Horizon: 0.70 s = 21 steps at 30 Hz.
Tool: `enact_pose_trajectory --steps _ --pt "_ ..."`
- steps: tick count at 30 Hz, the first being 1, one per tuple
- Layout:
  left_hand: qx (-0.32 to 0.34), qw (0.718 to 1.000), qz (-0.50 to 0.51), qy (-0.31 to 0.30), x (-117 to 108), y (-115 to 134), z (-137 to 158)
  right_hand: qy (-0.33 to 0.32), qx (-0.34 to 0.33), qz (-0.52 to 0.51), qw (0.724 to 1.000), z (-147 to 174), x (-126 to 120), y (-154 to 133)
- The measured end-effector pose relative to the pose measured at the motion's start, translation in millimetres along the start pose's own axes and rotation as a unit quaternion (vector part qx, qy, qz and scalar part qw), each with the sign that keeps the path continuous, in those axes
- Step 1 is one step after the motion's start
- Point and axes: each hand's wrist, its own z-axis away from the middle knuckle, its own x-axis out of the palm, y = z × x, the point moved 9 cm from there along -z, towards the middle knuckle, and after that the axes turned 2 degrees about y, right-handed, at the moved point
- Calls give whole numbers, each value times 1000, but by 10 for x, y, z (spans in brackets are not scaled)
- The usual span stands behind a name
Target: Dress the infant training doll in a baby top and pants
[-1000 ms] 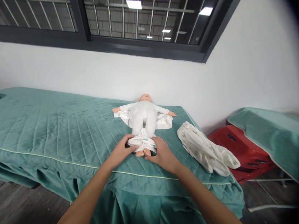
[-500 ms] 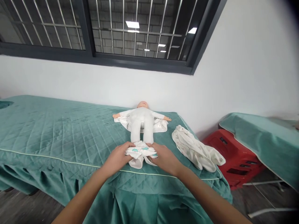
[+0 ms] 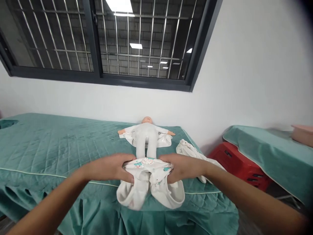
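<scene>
Small white baby pants (image 3: 144, 179) with a teal and pink print hang between my two hands, at the near edge of the bed. My left hand (image 3: 113, 168) pinches the waistband on one side. On the other side my right hand (image 3: 182, 168) grips it, and both trouser legs droop below. Just beyond lies a baby doll (image 3: 146, 135) in white, on its back with arms spread and legs toward me. A white cloth garment (image 3: 165, 141) is spread beneath its arms and torso. The waistband hides the doll's feet.
A crumpled white printed garment (image 3: 188, 150) lies right of the doll on the green quilted bed (image 3: 73, 143). Right of the bed are red plastic stools (image 3: 241, 163) and another green-covered bed (image 3: 271, 143) bearing a pink object (image 3: 303, 133). A barred window (image 3: 141, 39) is above.
My hands have drawn the pants back toward me and up, away from the doll's feet. The bunched fabric has dropped open, so both trouser legs now show. The camera view has tilted upward.
</scene>
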Motion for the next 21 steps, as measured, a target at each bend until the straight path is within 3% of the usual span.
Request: enact_pose_trajectory --steps 4,8,10,15,17,21 --pt "8 998 -43 -38 -408 522 -3 -87 7 15 996 126 -235 -530" --pt "26 990 -128 49 -800 986 -108 -157 27 17 987 176 -394 -901" --pt "42 982 -160 86 -909 1158 -143 -122 8 15 992 136 -545 -1019" --pt "55 967 -215 128 -1018 1390 -124 55 -36 26 997 117 -978 -1121" --pt "49 963 -228 137 -1039 1417 -99 76 -44 29 996 171 -1027 -1156" --pt "37 951 -257 167 -1091 1365 -60 58 -73 84 992 294 -987 -1184"
